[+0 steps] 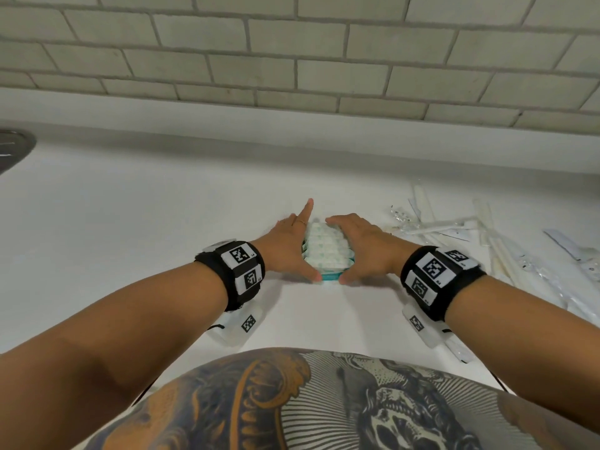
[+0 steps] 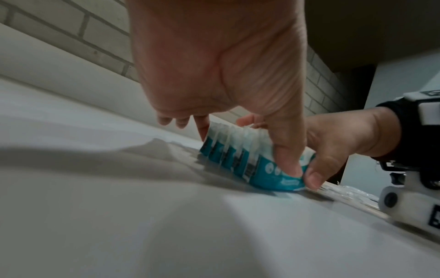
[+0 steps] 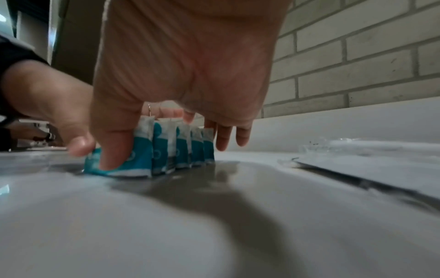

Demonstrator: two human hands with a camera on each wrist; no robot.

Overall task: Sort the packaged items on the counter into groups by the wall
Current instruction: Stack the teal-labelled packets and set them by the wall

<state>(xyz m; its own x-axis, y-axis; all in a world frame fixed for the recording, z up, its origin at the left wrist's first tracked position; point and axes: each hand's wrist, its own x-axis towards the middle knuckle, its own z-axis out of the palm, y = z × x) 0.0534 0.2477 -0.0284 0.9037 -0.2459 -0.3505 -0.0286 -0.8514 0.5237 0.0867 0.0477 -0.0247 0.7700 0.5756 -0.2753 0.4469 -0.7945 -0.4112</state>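
A row of several teal-and-white packets (image 1: 326, 251) stands on edge on the white counter (image 1: 130, 206), partway between me and the wall. My left hand (image 1: 305, 245) brackets its left side: the thumb presses the nearest packet and the index finger points straight past the far end. My right hand (image 1: 344, 248) brackets the right side, its thumb on the same nearest packet and its fingers curving round the far end. The left wrist view shows both thumbs meeting on the front packet (image 2: 273, 173). In the right wrist view the packets (image 3: 178, 148) stand upright under the palm.
A scatter of long white and clear wrapped items (image 1: 470, 228) lies on the counter to the right, also low in the right wrist view as wrapped items (image 3: 369, 156). A dark round rim (image 1: 13, 147) sits at the far left. The brick wall (image 1: 292, 60) rises behind a low white upstand.
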